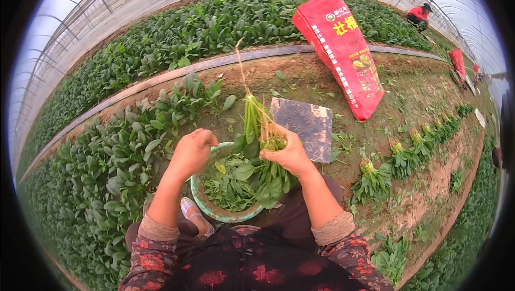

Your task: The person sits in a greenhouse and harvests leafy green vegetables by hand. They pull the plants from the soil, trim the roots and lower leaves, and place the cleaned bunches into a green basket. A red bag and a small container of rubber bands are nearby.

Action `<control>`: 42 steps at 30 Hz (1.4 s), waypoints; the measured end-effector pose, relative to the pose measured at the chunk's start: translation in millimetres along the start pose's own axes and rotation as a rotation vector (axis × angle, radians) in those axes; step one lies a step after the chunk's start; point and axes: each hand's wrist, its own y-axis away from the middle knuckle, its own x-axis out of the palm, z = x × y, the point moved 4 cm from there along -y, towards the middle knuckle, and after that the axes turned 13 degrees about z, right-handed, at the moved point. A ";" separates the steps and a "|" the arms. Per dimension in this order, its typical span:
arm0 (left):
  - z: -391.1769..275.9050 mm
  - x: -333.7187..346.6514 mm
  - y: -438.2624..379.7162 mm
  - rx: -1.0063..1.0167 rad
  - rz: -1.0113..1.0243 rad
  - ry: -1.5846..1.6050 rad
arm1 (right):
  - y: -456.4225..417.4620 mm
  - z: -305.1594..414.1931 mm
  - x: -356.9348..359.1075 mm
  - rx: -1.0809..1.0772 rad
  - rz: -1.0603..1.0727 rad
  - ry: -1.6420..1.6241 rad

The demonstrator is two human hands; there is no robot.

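My right hand [287, 152] grips a bunch of leafy greens [273, 182] that look like spinach, pale roots up and leaves hanging down. Beside the bunch a single plant [251, 118] stands with its long thin root pointing up; its lower part meets the bunch near my fingers. My left hand [195, 150] is curled closed above the left rim of a green basin [217, 213], and nothing shows between its fingers. Loose leaves and trimmings [229, 182] lie in the basin, partly hidden beneath the held bunch.
A dark printed board [305, 126] lies past my right hand, near a red printed sack [342, 57]. Tied bunches [374, 180] line the soil at right. Growing greens [92, 194] fill the left. Far right, a person [419, 16] crouches by the bed.
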 end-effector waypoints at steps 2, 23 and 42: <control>18.4 2.8 16.1 0.049 -0.103 -0.107 | -0.7 1.5 10.4 0.006 0.081 -0.033; 10.3 -29.5 -7.8 0.052 -0.231 0.583 | -15.2 13.4 34.0 0.006 0.127 -0.154; -44.6 29.9 -23.4 0.014 -0.052 0.609 | -20.0 -9.3 26.7 0.014 -0.016 -0.253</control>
